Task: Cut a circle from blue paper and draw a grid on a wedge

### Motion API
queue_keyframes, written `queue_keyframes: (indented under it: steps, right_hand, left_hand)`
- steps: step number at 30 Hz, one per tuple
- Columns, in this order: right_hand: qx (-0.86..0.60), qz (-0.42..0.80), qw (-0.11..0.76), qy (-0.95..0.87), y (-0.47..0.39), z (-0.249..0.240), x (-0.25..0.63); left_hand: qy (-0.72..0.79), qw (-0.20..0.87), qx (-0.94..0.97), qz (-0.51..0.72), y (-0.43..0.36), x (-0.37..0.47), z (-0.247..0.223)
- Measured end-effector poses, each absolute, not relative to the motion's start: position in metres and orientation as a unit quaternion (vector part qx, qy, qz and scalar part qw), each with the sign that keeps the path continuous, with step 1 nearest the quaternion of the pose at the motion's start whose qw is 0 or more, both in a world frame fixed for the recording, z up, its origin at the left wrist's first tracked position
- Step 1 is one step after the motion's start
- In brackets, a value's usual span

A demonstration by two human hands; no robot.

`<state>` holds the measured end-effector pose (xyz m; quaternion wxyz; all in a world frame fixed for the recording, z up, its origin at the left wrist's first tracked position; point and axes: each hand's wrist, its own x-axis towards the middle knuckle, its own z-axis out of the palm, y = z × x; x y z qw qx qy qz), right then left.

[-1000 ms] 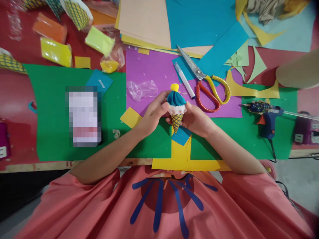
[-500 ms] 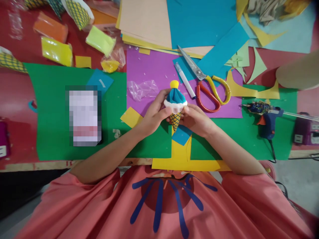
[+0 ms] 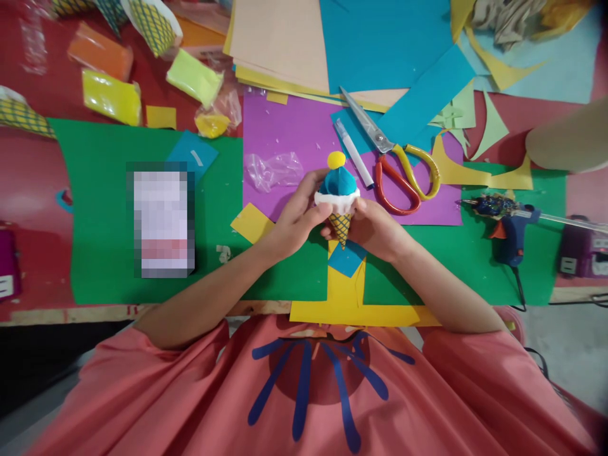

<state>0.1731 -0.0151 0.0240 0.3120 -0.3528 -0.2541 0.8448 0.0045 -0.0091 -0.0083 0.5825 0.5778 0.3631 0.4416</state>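
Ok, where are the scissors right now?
In the head view, the scissors lie right of centre, above and right of the toy ice-cream cone, with the white pen just to their left.

Blue top [image 3: 346, 183], yellow ball [image 3: 336, 160], white frill [image 3: 339, 204], yellow cone [image 3: 341, 228] with dark crisscross, green sheet [image 3: 104, 145], purple sheet [image 3: 280, 134]

Moderate, fairly even light seems to fall from above, leaving the ice-cream-cone model [image 3: 337, 201] well lit but slightly soft in detail. Glare whitens the yellow packet [image 3: 111, 97] at ten o'clock, and the scissors [image 3: 380, 139] gleam near half past one. A round shadow darkens the shirt [image 3: 313, 373] at six. Coarse pixelation masks the phone [image 3: 164, 221] at nine; the wide lens blurs and stretches the pale cylinder [image 3: 570, 136] towards three.
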Motion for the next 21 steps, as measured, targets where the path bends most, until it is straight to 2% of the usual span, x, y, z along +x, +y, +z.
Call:
queue_keyframes:
  steps: [3, 7, 12, 18, 21]
  right_hand:
    - [-0.351, 0.848, 0.306, -0.253, -0.015, 0.023, 0.173]
    - [-0.349, 0.844, 0.314, -0.260, -0.015, 0.024, 0.172]
    - [-0.337, 0.864, 0.275, -0.253, -0.015, 0.025, 0.172]
    - [-0.315, 0.871, 0.282, -0.249, -0.016, 0.022, 0.172]
    - [-0.320, 0.867, 0.290, -0.250, -0.018, 0.025, 0.172]
  left_hand:
    - [0.354, 0.628, 0.545, 0.428, -0.008, 0.005, -0.007]
    - [0.350, 0.607, 0.544, 0.462, -0.008, 0.006, -0.006]
    - [0.341, 0.685, 0.484, 0.424, -0.007, 0.007, -0.006]
    - [0.360, 0.600, 0.499, 0.510, 0.003, 0.006, -0.014]
    - [0.354, 0.619, 0.488, 0.503, 0.004, 0.006, -0.010]
